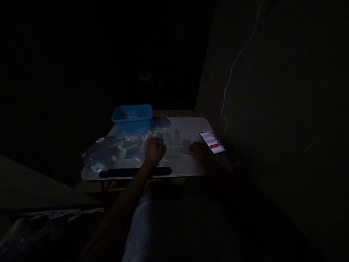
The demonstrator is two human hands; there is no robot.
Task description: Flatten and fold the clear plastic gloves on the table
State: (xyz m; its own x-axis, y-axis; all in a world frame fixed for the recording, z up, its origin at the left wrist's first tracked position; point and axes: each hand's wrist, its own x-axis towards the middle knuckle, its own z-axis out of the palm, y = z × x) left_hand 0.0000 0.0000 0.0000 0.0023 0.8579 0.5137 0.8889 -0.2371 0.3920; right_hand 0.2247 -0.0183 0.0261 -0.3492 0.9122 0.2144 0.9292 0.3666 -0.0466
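Note:
In dim light, my left hand [155, 151] is over the middle of a small white table [177, 163], its fingers curled together. What they hold, if anything, is too dark to make out. Crumpled clear plastic packaging [105, 154] spreads to its left and behind it. My right hand [200, 152] is low at the table's right side, beside a lit phone [212, 142]. Its fingertips are near a small greyish patch that could be a thin plastic piece or a shadow. Darkness hides how those fingers are set.
A blue plastic basket [133, 116] stands at the table's back left. A dark slot [120, 172] runs along the front edge. To the right, a white cable [231, 71] hangs down the wall towards the phone. My lap, with light cloth [139, 229], is below the table.

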